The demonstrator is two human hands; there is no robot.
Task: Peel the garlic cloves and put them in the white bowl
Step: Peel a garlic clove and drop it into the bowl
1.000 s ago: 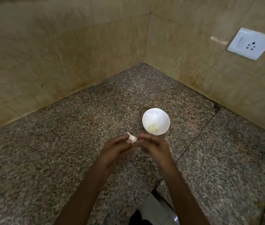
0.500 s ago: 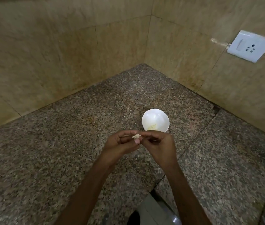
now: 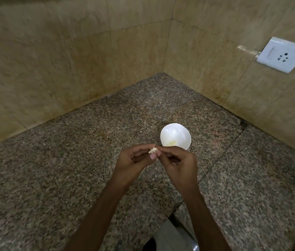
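Granite desk (image 3: 70, 178) is noted as the work surface. White bowl (image 3: 174, 132) stands between its back corner and near edge, with pale peeled pieces (image 3: 171, 143) inside. Left grip (image 3: 130, 163) and right grip (image 3: 181, 165) are both pinched on one garlic clove (image 3: 153, 150), held above the desk just nearside of the bowl. Peeling is judged under way. Skin is best lifted at the tip and drawn off in strips, with the clove held firmly near the bowl.

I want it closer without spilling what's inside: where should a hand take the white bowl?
Probably the right rim of the white bowl, pinched from the right, thumb inside. It stands upright on the granite counter with that side free; the left hand and right hand, pinching the garlic clove, block its near side.
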